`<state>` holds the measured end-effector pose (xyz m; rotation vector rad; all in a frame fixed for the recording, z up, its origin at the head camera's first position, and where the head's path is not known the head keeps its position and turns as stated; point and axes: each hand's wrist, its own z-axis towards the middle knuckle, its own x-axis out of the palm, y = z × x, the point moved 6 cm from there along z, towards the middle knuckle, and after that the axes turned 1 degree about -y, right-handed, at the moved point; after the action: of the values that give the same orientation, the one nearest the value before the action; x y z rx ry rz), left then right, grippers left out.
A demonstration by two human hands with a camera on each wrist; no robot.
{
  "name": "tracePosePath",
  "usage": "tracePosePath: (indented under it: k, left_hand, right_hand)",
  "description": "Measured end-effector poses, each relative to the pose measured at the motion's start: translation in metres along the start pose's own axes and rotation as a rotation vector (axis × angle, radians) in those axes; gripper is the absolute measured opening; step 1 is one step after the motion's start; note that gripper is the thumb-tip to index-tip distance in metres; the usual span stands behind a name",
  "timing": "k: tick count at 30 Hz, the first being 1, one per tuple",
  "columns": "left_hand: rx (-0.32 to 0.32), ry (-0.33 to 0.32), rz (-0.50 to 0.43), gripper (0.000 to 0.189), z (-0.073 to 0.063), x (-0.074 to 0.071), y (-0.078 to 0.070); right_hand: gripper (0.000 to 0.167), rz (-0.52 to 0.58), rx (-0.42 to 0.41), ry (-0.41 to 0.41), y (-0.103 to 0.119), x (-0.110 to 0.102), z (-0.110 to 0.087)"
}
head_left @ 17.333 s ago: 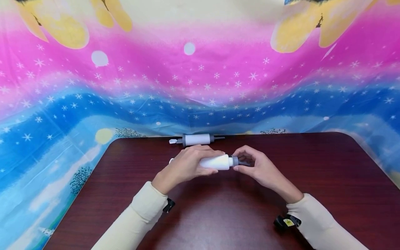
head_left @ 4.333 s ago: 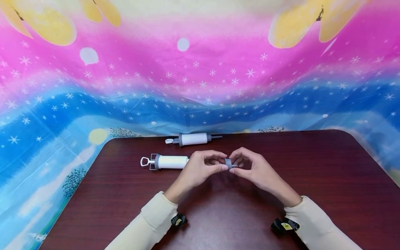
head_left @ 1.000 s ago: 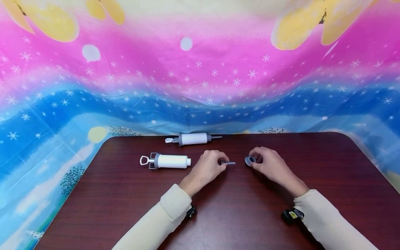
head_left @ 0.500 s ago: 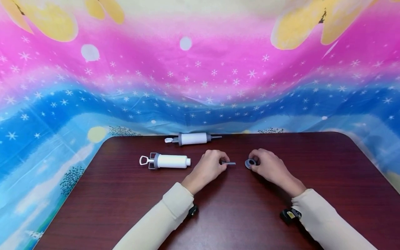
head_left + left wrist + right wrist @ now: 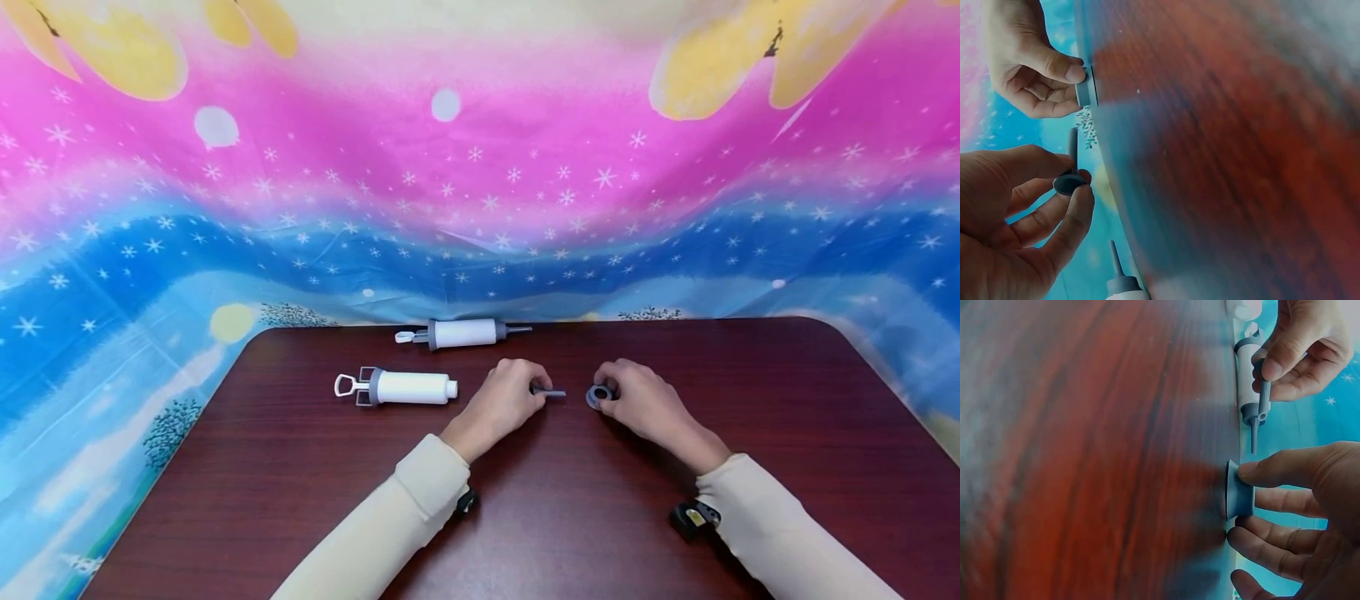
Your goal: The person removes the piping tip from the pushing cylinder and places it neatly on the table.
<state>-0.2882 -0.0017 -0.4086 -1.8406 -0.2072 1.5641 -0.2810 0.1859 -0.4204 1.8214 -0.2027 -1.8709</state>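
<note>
My left hand [image 5: 498,400] pinches a grey nozzle [image 5: 554,392] between thumb and fingers. Its thin tube points right towards the other hand; the left wrist view shows a round disc base [image 5: 1069,184] at the fingertips. A grey ring-shaped screw cap [image 5: 591,398] is pinched in my right hand [image 5: 645,404], its hole partly facing the head camera. In the right wrist view the cap flares to a wider rim, close to the table surface. Nozzle and cap are apart, with a small gap between. Left of my left hand lies a white icing syringe [image 5: 414,387], its threaded neck bare.
A second icing syringe [image 5: 467,333], with its grey nozzle on, lies along the back edge of the dark red-brown table [image 5: 570,517]. Behind it hangs a pink and blue snowflake cloth [image 5: 480,200].
Earlier I held the syringe and its grey end; the syringe now lies down, and cap and nozzle are separated. In the last second the cap has tilted and shifted slightly left; the left hand barely moved.
</note>
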Motion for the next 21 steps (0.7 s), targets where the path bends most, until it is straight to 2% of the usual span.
tracePosePath:
  k: [9,21]
  left_hand:
    - [-0.007,0.025,0.012,0.012,0.005,0.004,0.000]
    - [-0.031,0.070,0.042,0.012,0.012,0.010,-0.001]
  right_hand:
    - [0.020,0.000,0.003,0.009,-0.001,0.001,-0.001]
    - [0.030,0.045,0.038,0.046,-0.001,-0.001,-0.004]
